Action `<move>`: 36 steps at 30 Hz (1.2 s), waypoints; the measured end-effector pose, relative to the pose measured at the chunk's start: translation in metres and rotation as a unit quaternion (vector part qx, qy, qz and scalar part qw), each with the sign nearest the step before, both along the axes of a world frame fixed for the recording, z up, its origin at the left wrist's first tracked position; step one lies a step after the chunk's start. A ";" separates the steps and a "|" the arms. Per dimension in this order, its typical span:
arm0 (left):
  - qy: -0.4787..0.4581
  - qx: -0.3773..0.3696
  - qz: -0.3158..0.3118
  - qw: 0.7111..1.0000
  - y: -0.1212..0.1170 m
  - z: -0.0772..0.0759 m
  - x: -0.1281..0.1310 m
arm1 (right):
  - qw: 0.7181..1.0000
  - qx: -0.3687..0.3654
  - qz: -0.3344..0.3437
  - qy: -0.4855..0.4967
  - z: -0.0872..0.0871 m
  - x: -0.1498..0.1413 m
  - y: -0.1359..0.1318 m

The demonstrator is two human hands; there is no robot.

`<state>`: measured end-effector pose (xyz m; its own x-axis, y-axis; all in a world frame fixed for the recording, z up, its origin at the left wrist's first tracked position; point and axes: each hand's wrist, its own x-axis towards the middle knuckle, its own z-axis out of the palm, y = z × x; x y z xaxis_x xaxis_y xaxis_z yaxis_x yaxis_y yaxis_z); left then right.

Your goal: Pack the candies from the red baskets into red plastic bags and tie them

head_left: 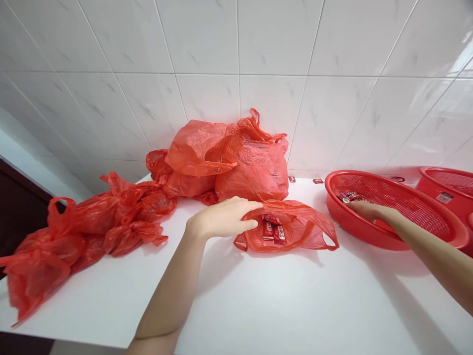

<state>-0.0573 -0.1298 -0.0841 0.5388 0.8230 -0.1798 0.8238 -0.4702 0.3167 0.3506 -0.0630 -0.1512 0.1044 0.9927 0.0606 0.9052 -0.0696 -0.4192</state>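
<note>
An open red plastic bag [299,231] lies on the white table with several small red wrapped packets [273,230] inside. My left hand [225,217] is at the left side of its mouth, thumb and fingers apart at the rim. To the right, my right hand [364,209] reaches down into a red perforated plastic basket [417,209]. Its fingertips are beside a few small shiny packets [351,196] at the basket's left end. Those fingers are mostly hidden, so their grip does not show.
Filled red plastic bags [254,165] lean against the tiled wall [275,98]. More knotted red bags [88,231] line the table's left side. Two loose packets [318,181] lie by the wall. Another red basket [451,190] stands at the far right.
</note>
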 end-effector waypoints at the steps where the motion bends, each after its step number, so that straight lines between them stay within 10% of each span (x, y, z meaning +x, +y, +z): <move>1: 0.000 -0.003 0.000 1.000 0.000 0.000 0.000 | 0.999 -0.036 0.006 0.020 0.003 0.000 -0.002; 5: -0.003 -0.006 0.002 1.000 0.000 0.000 0.000 | 0.985 -0.120 0.019 0.120 0.016 0.002 -0.010; 20: 0.001 -0.007 0.004 1.000 0.000 -0.001 0.002 | 0.941 -0.035 -0.045 0.332 0.033 -0.006 -0.033; 26: -0.003 -0.007 -0.001 1.000 0.003 -0.005 0.004 | 0.851 0.084 0.089 0.511 0.041 -0.025 -0.054; 31: -0.008 -0.007 -0.002 1.000 0.003 -0.005 0.005 | 0.861 -0.167 0.398 0.268 0.034 -0.097 -0.079; 34: -0.007 -0.008 0.005 1.000 0.002 -0.005 0.005 | 0.940 0.049 0.336 0.022 0.008 -0.140 -0.082; 36: -0.008 -0.009 0.007 1.000 0.001 -0.005 0.004 | 0.940 0.114 0.304 -0.106 -0.008 -0.154 -0.082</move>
<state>-0.0532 -0.1288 -0.0887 0.5307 0.8268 -0.1866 0.8250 -0.4533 0.3375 0.1967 -0.1449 -0.1596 -0.5159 0.8239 0.2345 0.8138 0.5569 -0.1662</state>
